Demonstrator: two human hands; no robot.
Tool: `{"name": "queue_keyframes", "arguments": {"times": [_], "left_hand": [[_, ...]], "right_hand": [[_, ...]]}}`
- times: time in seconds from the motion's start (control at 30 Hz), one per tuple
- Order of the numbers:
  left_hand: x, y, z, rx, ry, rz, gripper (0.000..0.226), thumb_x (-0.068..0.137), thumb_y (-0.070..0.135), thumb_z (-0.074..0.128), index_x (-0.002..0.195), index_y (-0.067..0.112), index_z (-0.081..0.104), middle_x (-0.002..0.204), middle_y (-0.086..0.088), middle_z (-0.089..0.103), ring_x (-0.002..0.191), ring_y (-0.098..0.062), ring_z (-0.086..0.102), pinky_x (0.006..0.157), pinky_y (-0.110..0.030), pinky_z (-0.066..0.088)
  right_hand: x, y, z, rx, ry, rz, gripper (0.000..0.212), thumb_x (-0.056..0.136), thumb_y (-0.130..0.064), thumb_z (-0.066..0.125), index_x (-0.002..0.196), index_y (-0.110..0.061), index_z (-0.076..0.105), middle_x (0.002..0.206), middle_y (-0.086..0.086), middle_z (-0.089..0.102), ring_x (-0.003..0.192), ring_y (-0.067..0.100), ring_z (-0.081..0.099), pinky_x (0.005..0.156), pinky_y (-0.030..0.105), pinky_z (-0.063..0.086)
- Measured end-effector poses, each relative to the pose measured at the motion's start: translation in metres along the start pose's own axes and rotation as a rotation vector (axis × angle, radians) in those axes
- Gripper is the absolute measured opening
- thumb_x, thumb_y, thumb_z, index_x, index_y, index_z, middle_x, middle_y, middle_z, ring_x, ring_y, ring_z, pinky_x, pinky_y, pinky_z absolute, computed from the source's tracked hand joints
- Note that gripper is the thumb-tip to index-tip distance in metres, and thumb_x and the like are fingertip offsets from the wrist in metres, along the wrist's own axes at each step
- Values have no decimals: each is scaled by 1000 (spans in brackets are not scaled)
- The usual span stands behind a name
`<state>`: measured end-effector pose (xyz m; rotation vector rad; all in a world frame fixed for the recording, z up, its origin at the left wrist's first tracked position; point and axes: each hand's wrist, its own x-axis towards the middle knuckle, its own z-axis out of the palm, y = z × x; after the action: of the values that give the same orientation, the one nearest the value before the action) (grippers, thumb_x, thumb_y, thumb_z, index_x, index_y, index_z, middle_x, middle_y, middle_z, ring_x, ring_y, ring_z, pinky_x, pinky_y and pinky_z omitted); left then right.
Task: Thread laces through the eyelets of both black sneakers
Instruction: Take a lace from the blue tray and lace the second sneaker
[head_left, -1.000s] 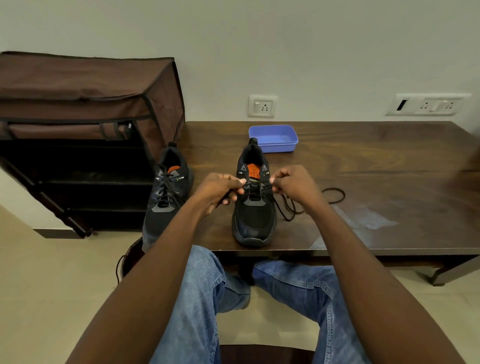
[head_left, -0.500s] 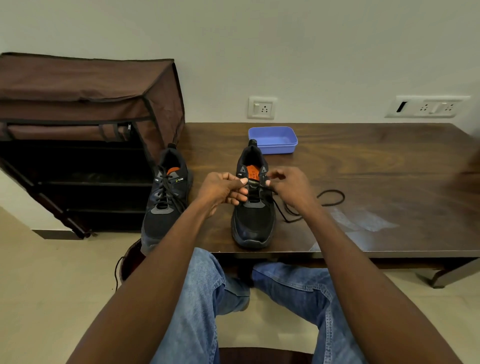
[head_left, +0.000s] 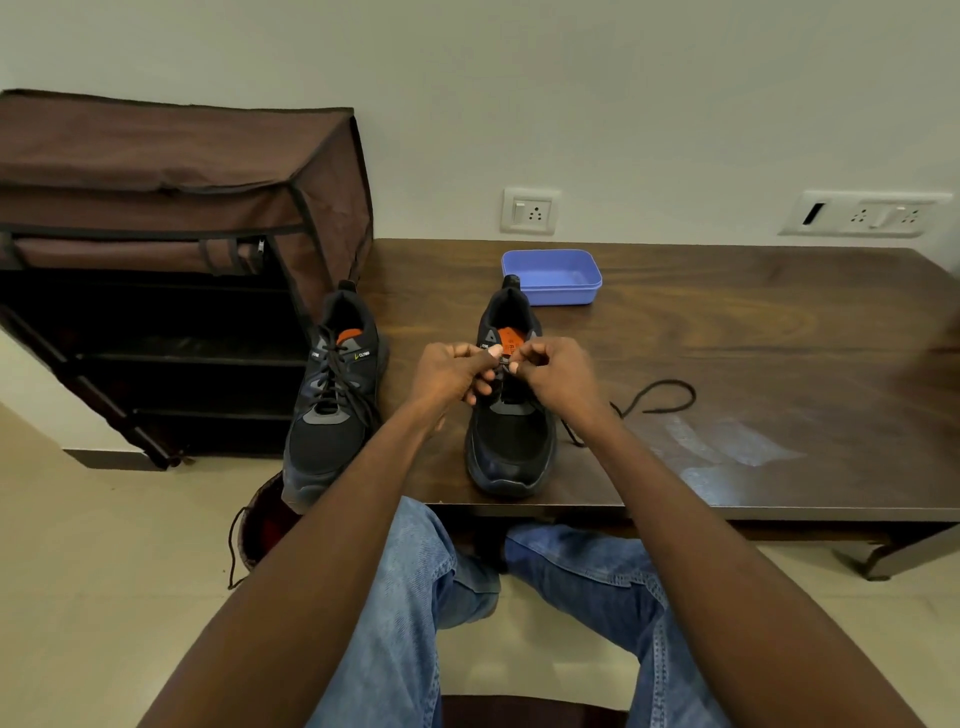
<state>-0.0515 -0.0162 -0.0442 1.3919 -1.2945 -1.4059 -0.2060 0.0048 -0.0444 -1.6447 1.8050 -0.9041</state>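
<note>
Progress: looking about half done | left sneaker (head_left: 335, 395) sitting fully laced, left of right sneaker (head_left: 511, 415) | left hand (head_left: 452, 371) and right hand (head_left: 553, 374) pinching lace (head_left: 660, 397) at upper eyelets of right sneaker | loose lace end trailing right of it | remaining: seemingly just top eyelets
</note>
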Motion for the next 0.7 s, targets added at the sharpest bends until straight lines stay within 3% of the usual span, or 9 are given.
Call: {"name": "queue_keyframes", "arguments": {"times": [0.13,0.27,0.37,0.5,0.7], "left_hand": [[13,-10,-1,37,177,-49,18,93,1,62,77,10,63,70,-5,62,54,-9,54,42,-17,41],[15,-14,1,67,134,-75,15,93,1,63,80,8,65,73,-5,63,59,-9,56,45,-17,44],[18,-16,3,98,123,-67,12,93,4,66,81,7,67,73,-3,64,63,-10,57,52,-19,47],[20,-18,4,113,128,-55,13,92,2,65,80,7,67,75,-4,64,66,-11,58,58,-22,49],[20,-19,2,119,131,-50,3,90,2,69,88,0,71,78,-7,67,67,-12,60,58,-21,52]], "right_hand": [[4,3,5,-435,90,-148,13,90,-11,59,86,-12,72,88,5,63,86,20,58,80,41,54],[3,-4,7,-542,75,-205,9,89,-11,60,82,-10,65,93,5,53,93,21,51,80,33,45],[4,-4,13,-462,48,-182,19,87,-6,58,70,-14,55,89,4,51,88,19,51,77,33,46],[13,4,19,-231,4,-52,26,87,-2,58,66,-17,64,87,6,60,82,16,54,72,33,44],[15,7,24,-167,8,-8,29,85,0,58,62,-18,62,76,7,62,71,17,56,65,32,43]]}}
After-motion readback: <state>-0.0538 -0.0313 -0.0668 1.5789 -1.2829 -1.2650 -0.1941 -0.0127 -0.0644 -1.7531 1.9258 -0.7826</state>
